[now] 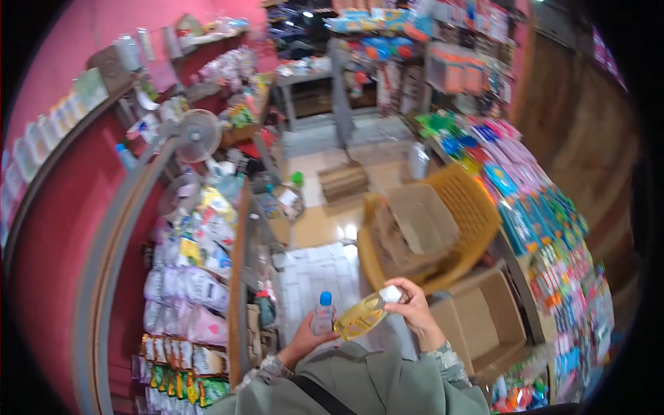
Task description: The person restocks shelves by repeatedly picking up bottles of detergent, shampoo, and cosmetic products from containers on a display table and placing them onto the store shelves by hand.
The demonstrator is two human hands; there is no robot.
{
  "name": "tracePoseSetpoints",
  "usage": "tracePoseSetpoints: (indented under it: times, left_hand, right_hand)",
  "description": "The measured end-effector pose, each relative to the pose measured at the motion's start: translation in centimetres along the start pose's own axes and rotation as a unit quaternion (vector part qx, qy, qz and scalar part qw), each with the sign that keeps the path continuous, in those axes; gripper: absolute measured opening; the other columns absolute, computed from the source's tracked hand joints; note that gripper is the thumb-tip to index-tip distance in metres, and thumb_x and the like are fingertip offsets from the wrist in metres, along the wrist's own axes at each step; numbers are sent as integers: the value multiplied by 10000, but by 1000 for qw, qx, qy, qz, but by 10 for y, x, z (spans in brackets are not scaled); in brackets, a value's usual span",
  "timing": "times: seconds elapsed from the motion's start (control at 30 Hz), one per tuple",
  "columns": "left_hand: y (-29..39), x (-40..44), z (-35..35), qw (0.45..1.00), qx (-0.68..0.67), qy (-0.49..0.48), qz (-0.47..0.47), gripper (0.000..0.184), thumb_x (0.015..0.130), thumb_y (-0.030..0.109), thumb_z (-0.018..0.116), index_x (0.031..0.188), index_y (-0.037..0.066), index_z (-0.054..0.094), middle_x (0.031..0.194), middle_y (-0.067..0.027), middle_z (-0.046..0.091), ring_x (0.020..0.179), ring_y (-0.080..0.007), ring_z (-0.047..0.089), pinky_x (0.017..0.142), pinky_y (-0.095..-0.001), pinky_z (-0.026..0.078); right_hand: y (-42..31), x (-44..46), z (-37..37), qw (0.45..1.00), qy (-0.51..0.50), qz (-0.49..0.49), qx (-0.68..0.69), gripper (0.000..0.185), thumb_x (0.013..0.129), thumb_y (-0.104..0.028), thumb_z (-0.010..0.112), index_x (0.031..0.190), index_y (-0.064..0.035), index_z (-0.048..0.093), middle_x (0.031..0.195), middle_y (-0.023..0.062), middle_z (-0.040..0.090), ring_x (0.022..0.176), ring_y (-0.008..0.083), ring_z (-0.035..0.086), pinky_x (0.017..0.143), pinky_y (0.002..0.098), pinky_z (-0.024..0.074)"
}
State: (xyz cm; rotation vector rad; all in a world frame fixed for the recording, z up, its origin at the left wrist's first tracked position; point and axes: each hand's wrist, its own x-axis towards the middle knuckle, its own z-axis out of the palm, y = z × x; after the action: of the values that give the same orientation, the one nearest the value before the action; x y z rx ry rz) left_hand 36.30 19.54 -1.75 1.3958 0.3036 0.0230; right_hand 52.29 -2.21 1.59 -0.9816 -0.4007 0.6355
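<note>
My left hand (308,339) is wrapped round a small clear bottle (322,319) with a blue cap, which stands nearly upright. In my right hand (416,312) is a bottle of yellow liquid (360,319), gripped near its white cap (391,294). This yellow bottle lies tilted, its base close to the fingers of my left hand; whether they touch, I cannot tell. Its label is too blurred to read.
A yellow plastic chair (477,207) holds an open cardboard box (432,218), with another box (484,321) beside it. Packaged goods line the right-hand display (526,207) and left-hand display (197,290). A fan (198,135) stands at left; flattened cardboard (344,181) lies on the floor.
</note>
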Motion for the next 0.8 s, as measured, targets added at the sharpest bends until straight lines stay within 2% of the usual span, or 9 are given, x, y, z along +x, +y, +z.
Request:
tracePoseSetpoints:
  times: [0.13, 0.33, 0.4, 0.43, 0.53, 0.6, 0.73, 0.77, 0.8]
  left_hand:
    - [-5, -16, -64, 987, -60, 118, 86, 625, 723, 54, 785, 1256, 52, 458, 1120, -35, 574, 1020, -142, 568, 905, -315, 464]
    - [-14, -24, -127, 952, -115, 281, 45, 614, 724, 83, 781, 1249, 62, 464, 1063, -26, 572, 948, -138, 567, 807, -291, 485]
    - [-16, -17, -145, 932, -119, 327, 103, 618, 715, 95, 787, 1243, 64, 467, 1032, -30, 574, 913, -142, 573, 779, -294, 495]
    - [-16, -11, -154, 921, -118, 347, 133, 620, 711, 101, 789, 1240, 65, 469, 1017, -31, 575, 895, -144, 577, 764, -296, 499]
    - [-11, 14, -188, 915, -91, 379, 107, 644, 703, 110, 802, 1252, 67, 468, 1084, -11, 552, 1016, -136, 530, 884, -304, 428]
    - [-51, 46, -235, 913, -6, 395, 105, 644, 694, 90, 809, 1242, 58, 473, 1087, -24, 555, 1026, -143, 538, 897, -307, 430]
    - [80, 126, -249, 866, -149, 444, -176, 422, 872, 126, 620, 1254, 18, 479, 1202, -121, 537, 1100, -231, 531, 919, -380, 449]
    - [-8, 143, -299, 879, -131, 435, 147, 651, 692, 61, 807, 1246, 43, 467, 1105, -34, 563, 1047, -150, 547, 916, -321, 436]
    - [19, 159, -305, 870, -113, 454, 157, 643, 699, 27, 791, 1251, 30, 460, 1137, -53, 571, 1063, -162, 559, 933, -342, 441]
  right_hand:
    - [28, 75, 53, 983, -117, 12, -138, 527, 729, 58, 725, 1222, -2, 550, 965, 11, 625, 815, 58, 578, 713, 192, 472]
    - [70, 184, 133, 949, -272, 78, -139, 484, 787, 38, 692, 1243, -18, 543, 1110, 11, 560, 948, 86, 561, 796, 219, 484]
    - [81, 219, 154, 935, -313, 94, -139, 467, 802, 34, 679, 1244, -17, 539, 1148, 25, 552, 995, 101, 556, 831, 241, 491]
    - [88, 238, 162, 922, -349, 76, -152, 407, 844, -38, 666, 1236, -45, 554, 1132, 17, 556, 1019, 94, 538, 846, 246, 478]
    - [105, 305, 180, 898, -401, 150, -102, 398, 850, -53, 666, 1231, -42, 550, 1131, 30, 570, 1035, 102, 536, 857, 257, 481]
    - [117, 360, 191, 885, -433, 152, -79, 398, 837, -40, 676, 1215, -32, 549, 1129, 39, 581, 1056, 117, 543, 875, 267, 482]
    - [128, 481, 221, 862, -475, 169, -56, 393, 817, 4, 680, 1188, -16, 550, 1107, 47, 592, 1016, 132, 576, 874, 279, 493]
    - [117, 506, 235, 861, -475, 177, -49, 392, 816, 8, 680, 1185, -14, 550, 1102, 48, 595, 1011, 136, 580, 870, 281, 497]
    - [112, 529, 245, 860, -475, 182, -43, 391, 814, 12, 679, 1182, -13, 549, 1096, 50, 599, 1007, 141, 585, 866, 283, 501]
